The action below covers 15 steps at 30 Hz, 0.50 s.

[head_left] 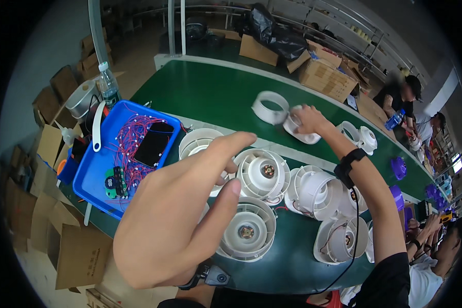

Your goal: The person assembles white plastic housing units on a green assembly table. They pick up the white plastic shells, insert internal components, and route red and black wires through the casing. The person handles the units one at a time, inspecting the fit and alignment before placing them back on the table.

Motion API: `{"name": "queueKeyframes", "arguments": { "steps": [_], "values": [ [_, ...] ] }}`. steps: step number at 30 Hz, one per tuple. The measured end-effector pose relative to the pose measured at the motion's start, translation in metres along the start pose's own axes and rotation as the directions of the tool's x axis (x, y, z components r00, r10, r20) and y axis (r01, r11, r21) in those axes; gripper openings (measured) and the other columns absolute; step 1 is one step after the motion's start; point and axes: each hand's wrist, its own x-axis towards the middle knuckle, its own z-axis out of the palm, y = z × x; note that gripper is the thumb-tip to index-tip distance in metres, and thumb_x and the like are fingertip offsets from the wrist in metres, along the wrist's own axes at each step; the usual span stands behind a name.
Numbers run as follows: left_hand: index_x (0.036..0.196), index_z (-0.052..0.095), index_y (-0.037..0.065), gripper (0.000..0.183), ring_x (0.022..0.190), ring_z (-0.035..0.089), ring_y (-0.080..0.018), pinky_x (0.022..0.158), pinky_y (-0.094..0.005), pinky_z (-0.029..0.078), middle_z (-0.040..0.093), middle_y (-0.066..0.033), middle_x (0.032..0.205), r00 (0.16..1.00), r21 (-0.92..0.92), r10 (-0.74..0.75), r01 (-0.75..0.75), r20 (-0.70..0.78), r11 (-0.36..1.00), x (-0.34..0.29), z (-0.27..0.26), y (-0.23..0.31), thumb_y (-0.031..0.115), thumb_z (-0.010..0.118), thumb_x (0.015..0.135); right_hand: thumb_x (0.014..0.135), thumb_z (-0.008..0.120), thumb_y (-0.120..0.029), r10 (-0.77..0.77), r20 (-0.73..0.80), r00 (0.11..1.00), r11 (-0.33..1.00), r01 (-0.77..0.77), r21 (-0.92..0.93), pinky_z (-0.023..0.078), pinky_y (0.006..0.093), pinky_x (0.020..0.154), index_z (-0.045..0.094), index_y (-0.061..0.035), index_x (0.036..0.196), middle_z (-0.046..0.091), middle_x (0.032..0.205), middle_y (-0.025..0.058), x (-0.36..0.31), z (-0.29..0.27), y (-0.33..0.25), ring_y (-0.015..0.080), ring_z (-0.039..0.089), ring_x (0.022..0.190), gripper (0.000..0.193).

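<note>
My left hand (172,215) hovers large in the foreground, thumb and index finger apart, with nothing visible between them. Beneath and beyond it are white round fan housings with motors, among them a ribbed fan housing (262,175) and a nearer fan housing (247,231). My right hand (311,121) reaches across to the green belt, its blurred fingers closed around a white plastic housing (308,138). Directly left of that piece stands a white plastic ring (270,109), touching or nearly touching it.
A blue tray (98,187) at left holds red wires, a dark phone and a green circuit board. Behind it stands a plastic bottle (108,84). Cardboard boxes (327,79) sit past the belt (190,84). Co-workers (403,100) are along the right side, near purple parts (398,168).
</note>
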Motion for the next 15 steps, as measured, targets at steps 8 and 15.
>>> {"name": "queueKeyframes", "arguments": {
  "steps": [8, 15],
  "values": [
    [0.138, 0.055, -0.001, 0.045, 0.093, 0.068, -0.0234, 0.083, -0.0330, 0.051, 0.070, -0.0189, 0.108, 0.999, -0.016, 0.043, -0.043, -0.014, 0.999, 0.007, 0.010, -0.005, 0.010, 0.056, 0.094, 0.076, 0.074, -0.015, -0.058, -0.143, 0.988, 0.995, 0.045, -0.091, 0.050, 0.0513, 0.095, 0.064, -0.0182, 0.130, 0.063, 0.121, 0.0166, 0.008, -0.017, -0.007, 0.0381, 0.062, 0.116, 0.055],
    [0.137, 0.056, -0.002, 0.045, 0.090, 0.067, -0.0200, 0.083, -0.0312, 0.051, 0.071, -0.0191, 0.103, 0.999, -0.012, 0.016, -0.016, -0.050, 1.000, 0.002, 0.012, 0.009, 0.014, 0.057, 0.095, 0.084, 0.068, -0.018, -0.151, -0.126, 0.980, 0.986, 0.159, 0.053, 0.050, 0.0503, 0.093, 0.071, -0.0093, 0.113, 0.068, 0.110, 0.0160, -0.061, -0.074, -0.043, 0.0349, 0.063, 0.112, 0.030]
  ]
}}
